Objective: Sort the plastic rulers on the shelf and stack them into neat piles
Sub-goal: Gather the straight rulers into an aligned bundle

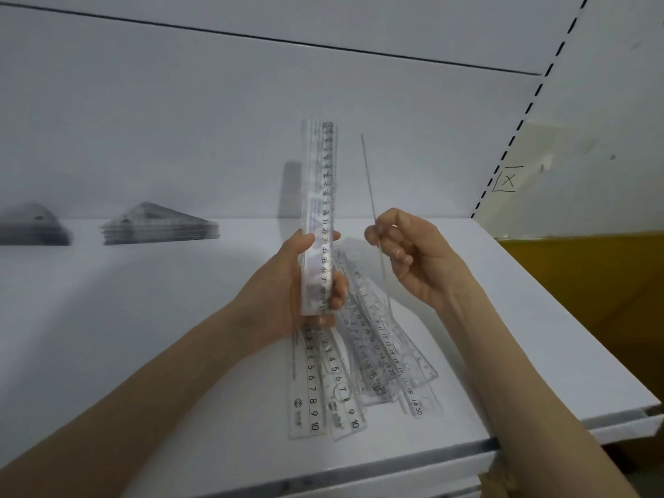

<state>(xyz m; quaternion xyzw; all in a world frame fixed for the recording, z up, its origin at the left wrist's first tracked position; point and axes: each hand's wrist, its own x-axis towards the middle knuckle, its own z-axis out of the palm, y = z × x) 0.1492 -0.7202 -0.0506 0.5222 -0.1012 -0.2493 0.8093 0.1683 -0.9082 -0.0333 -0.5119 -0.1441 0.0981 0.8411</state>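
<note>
L hand grips upright stack of clear rulers, R hand pinches single ruler edge-on, loose rulers fanned below both on shelf; prob. light, slick, bendy, so grip long edges mid-length.

Two hands are seen: the left hand and the right hand. One ruler is held edge-on in the right. A bundle of rulers is gripped in the left, its number not to be told. At least five loose rulers are counted on the one shelf. Two piles of triangles are counted behind: the right pile and the left pile.
</note>
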